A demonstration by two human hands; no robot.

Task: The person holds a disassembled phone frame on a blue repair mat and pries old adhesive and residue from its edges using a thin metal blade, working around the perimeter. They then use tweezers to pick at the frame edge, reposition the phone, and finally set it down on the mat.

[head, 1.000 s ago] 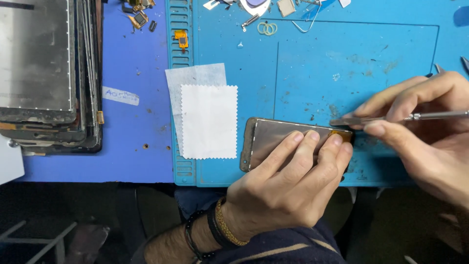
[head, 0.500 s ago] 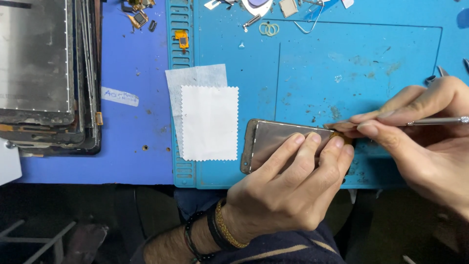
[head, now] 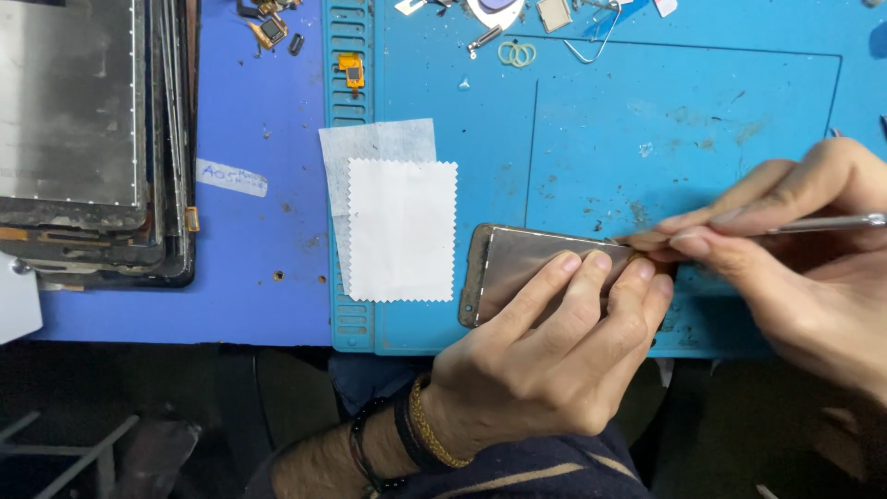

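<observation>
A gold-edged phone [head: 514, 268] lies flat near the front edge of the blue work mat [head: 591, 157], its glass face up. My left hand [head: 545, 356] presses down on it, fingers spread over its right half. My right hand [head: 804, 268] pinches a thin metal tool [head: 813, 225] like a pen, and the tool's tip sits at the phone's upper right edge, close to my left fingertips. The right end of the phone is hidden under my fingers.
Two white cloth wipes [head: 399, 222] lie left of the phone. A stack of dark screen panels [head: 83, 139] fills the far left. Small parts, rings and connectors [head: 516, 51] are scattered along the mat's far edge. The table's front edge runs just below the phone.
My right hand and the tool have slid slightly left, bringing the tip onto the phone's upper right edge. My left hand stays pressed on the phone.
</observation>
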